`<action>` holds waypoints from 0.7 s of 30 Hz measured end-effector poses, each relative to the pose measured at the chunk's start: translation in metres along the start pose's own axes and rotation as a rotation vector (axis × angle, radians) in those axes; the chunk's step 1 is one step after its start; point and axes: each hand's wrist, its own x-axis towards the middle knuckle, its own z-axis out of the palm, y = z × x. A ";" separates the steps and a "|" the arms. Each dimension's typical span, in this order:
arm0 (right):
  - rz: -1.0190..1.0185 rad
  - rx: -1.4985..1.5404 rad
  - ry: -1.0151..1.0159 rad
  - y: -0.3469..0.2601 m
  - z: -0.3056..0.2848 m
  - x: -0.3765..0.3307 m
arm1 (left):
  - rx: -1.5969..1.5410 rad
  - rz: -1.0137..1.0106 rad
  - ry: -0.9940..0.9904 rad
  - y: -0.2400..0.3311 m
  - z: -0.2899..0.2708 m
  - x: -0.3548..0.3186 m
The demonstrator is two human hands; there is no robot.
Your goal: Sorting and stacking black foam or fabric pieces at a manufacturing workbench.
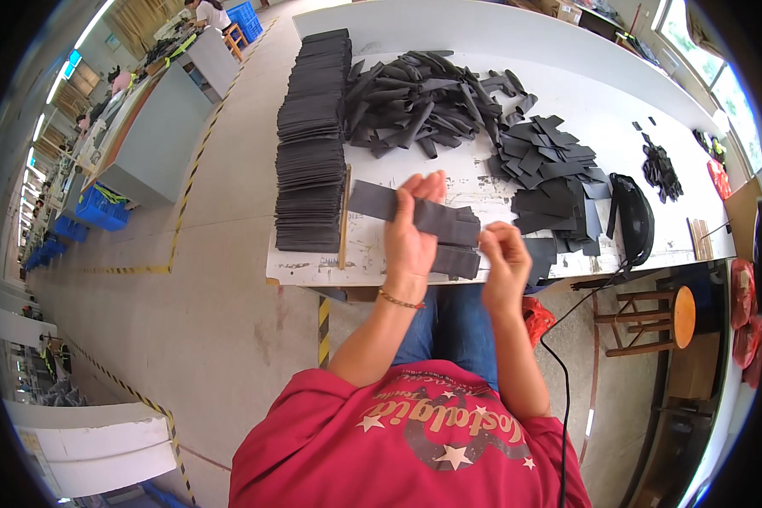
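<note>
Probably light and pliable, the black strip [447, 223] wants gripping by its ends; left hand [408, 244] thumb-clamps it, fingers extended; right hand [506, 264] bunches at three o'clock, grip unclear.

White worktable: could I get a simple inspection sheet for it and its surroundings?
Surface: white worktable, scuffed.
Job's things: black strip in hand; tall strip stack at left; heap of tube-like pieces; flat-piece pile.
Clutter: small-piece heap; black curved object, kind unclear.
Hands: left hand palm up, thumb over the strip; right hand at the strip's right end, contact unclear.
Cables: black cable, from near the curved object down the person's right side.
Surroundings: wooden stool at right; blue crates and striped floor tape at left.
</note>
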 end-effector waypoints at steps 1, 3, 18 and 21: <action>0.053 0.076 0.021 0.005 -0.019 0.005 | 0.000 0.052 -0.036 0.006 -0.003 0.005; 0.152 -0.026 -0.011 -0.012 -0.020 0.007 | -0.016 0.011 -0.062 0.006 0.001 0.003; -0.108 -0.212 -0.121 -0.014 -0.004 0.016 | 0.094 -0.027 0.081 0.017 -0.011 -0.012; -0.008 -0.109 -0.120 -0.013 -0.006 0.014 | 0.084 -0.008 0.025 0.017 -0.001 -0.014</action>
